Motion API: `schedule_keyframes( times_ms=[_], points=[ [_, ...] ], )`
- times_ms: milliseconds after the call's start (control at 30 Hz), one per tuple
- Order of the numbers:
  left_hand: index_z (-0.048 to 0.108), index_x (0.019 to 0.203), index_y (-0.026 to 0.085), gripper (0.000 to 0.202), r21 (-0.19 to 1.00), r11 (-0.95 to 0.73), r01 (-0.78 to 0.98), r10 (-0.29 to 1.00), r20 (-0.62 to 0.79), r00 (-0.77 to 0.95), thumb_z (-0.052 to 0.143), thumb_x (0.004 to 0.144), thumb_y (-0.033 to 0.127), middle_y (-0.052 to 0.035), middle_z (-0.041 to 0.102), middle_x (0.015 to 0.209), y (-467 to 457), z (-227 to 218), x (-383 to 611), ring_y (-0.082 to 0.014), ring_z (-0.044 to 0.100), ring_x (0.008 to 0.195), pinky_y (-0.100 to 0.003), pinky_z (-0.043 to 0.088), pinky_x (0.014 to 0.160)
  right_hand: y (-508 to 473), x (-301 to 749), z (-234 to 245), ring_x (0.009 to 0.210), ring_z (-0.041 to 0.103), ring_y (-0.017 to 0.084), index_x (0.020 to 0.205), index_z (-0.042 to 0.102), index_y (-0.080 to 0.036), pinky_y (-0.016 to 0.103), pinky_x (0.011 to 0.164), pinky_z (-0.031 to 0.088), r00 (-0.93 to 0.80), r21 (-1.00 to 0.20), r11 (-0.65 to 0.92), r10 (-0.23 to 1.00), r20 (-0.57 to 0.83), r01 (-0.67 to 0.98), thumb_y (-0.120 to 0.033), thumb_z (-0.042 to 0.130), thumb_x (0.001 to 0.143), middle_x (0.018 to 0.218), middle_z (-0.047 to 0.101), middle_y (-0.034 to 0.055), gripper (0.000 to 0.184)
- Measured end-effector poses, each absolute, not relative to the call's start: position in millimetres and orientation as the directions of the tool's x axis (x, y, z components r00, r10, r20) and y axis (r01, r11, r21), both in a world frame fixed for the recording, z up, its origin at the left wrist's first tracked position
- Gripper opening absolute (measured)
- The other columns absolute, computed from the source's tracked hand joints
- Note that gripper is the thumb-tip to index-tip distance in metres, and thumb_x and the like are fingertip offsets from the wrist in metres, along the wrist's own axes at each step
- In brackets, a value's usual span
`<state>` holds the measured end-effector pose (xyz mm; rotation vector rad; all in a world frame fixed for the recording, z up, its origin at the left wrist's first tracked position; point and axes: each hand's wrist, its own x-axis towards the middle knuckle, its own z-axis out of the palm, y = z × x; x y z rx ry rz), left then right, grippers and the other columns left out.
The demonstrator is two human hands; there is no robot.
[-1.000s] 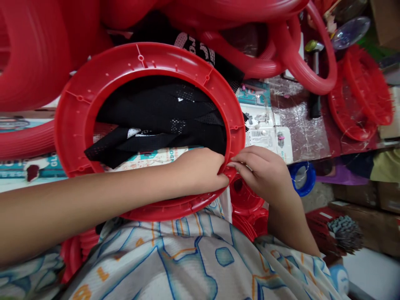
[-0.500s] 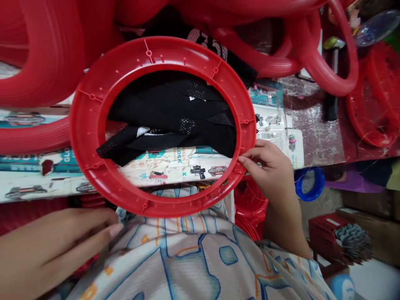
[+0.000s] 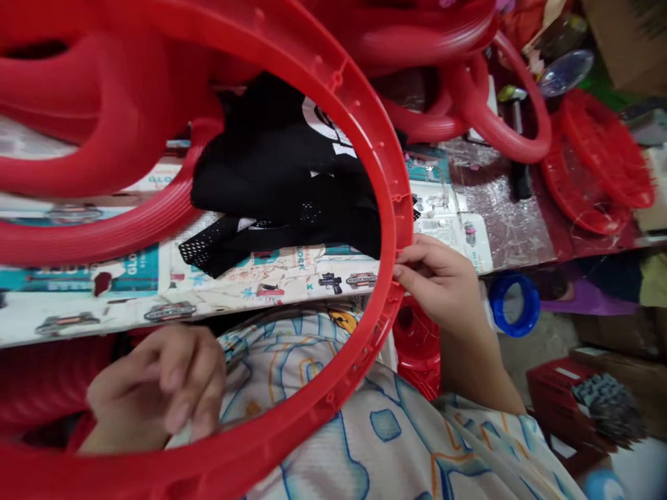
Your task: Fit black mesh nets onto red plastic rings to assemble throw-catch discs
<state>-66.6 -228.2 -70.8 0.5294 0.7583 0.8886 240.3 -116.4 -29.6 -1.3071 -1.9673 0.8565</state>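
A red plastic ring (image 3: 375, 149) with small pegs and ribs on its inner face is tilted, its left side close to the camera and cut off by the frame. My right hand (image 3: 438, 278) pinches the ring's right rim between thumb and fingers. Inside the ring's opening, at lower left, my left hand (image 3: 161, 378) is seen with curled fingers. A whitish bit shows by its fingertips, too unclear to name. Under the ring, a black cloth (image 3: 281, 180) with mesh parts and white print lies crumpled on printed cardboard (image 3: 292, 278).
Thick red ribbed tubes (image 3: 156, 222) crowd the left and back. A hammer (image 3: 517, 146) lies at back right, with red plastic rings (image 3: 583, 201) beyond it. Right of my hand hangs a blue ring (image 3: 515, 304). A red box (image 3: 560, 396) of grey pieces stands lower right.
The ring has swung up on its left side toward the camera, its right rim still in my right hand. My left hand has turned, its fingers curled. The view has shifted slightly.
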Motion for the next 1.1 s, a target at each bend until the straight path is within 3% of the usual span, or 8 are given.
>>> schedule_keyframes(
  times_ms=[33,100,233,333,567,733,933,1100],
  points=[
    [0.062,0.085,0.03,0.015,0.665,0.506,-0.549,0.847,-0.266,0.46,0.054,0.083,0.043,0.0093,0.043,0.038,-214.5,-60.6,-59.3,-0.0107,0.048,0.025,-0.017,0.04,0.027,-115.1,233.6,-25.6,0.063,0.055,0.009,0.081,0.066,-0.021,0.023,0.058,0.043,-0.351,-0.802,0.327,0.923,0.158,0.5,-0.02,0.065,0.083,0.079,0.061,-0.0015,0.003],
    [0.057,0.108,0.025,0.023,0.592,0.491,-0.639,0.84,-0.129,0.526,0.055,0.087,0.034,0.0086,0.053,0.057,-185.6,-39.8,-37.2,-0.0046,0.043,0.025,-0.013,0.034,0.025,-111.6,219.7,-18.4,0.065,0.055,0.009,0.08,0.066,-0.02,0.023,0.06,0.043,-0.447,-0.808,0.408,0.871,0.205,0.425,-0.019,0.066,0.083,0.077,0.06,-0.002,0.004],
    [0.051,0.103,0.019,0.048,0.857,0.164,-0.489,0.986,-0.159,0.052,0.079,0.065,0.012,0.0024,0.059,0.091,-142.0,-15.3,12.0,-0.0066,0.062,0.079,-0.014,0.054,0.069,-105.5,198.2,-12.2,0.07,0.058,0.008,0.08,0.065,-0.017,0.021,0.064,0.045,-0.565,-0.763,0.55,0.768,0.301,0.341,-0.016,0.064,0.085,0.076,0.061,-0.0012,0.005],
    [0.044,0.111,0.02,0.056,0.853,0.26,-0.452,0.964,-0.202,0.172,0.078,0.066,0.018,-0.0022,0.057,0.108,-129.5,-16.6,29.3,-0.0121,0.061,0.092,-0.021,0.053,0.076,-102.2,190.1,-14.5,0.073,0.06,0.009,0.081,0.065,-0.016,0.021,0.067,0.047,-0.577,-0.747,0.582,0.746,0.334,0.32,-0.015,0.061,0.086,0.08,0.064,0.0005,0.006],
    [0.038,0.113,0.021,0.048,0.776,0.503,-0.381,0.837,-0.328,0.437,0.069,0.076,0.024,-0.0002,0.057,0.095,-124.2,-25.3,10.3,-0.0114,0.062,0.076,-0.026,0.053,0.069,-97.3,185.1,-8.8,0.077,0.064,0.012,0.08,0.067,-0.015,0.021,0.067,0.048,-0.664,-0.65,0.677,0.666,0.34,0.346,-0.011,0.059,0.083,0.083,0.069,0.0043,0.009],
    [0.031,0.118,0.022,0.047,0.823,0.568,-0.019,0.554,-0.365,0.748,0.061,0.081,0.025,-0.0051,0.063,0.096,-117.0,-16.9,-7.8,-0.0199,0.069,0.082,-0.034,0.058,0.071,-93.4,191.6,4.8,0.057,0.057,0.007,0.079,0.069,-0.014,0.018,0.053,0.039,-0.824,-0.612,0.716,0.538,0.177,0.336,-0.019,0.058,0.089,0.065,0.064,-0.0007,0.015],
    [0.027,0.128,0.017,0.054,0.927,0.232,0.295,0.676,-0.372,0.636,0.053,0.081,0.019,-0.0082,0.061,0.102,-100.4,-14.7,-3.4,-0.0252,0.064,0.102,-0.043,0.054,0.09,-85.2,192.4,18.3,0.064,0.057,0.015,0.077,0.068,-0.015,0.028,0.056,0.039,-0.852,-0.266,0.868,0.477,0.214,0.419,-0.018,0.054,0.09,0.072,0.067,0.0035,0.019],
    [0.023,0.127,0.019,0.05,0.867,0.426,0.26,0.603,-0.486,0.632,0.05,0.084,0.021,-0.0024,0.065,0.077,-94.7,-22.8,0.1,-0.0195,0.067,0.063,-0.033,0.056,0.059,-68.5,180.3,29.7,0.061,0.049,0.017,0.072,0.063,-0.017,0.031,0.055,0.035,-0.919,-0.124,0.927,0.37,0.134,0.355,-0.01,0.048,0.085,0.068,0.058,0.003,0.021]
  ],
)
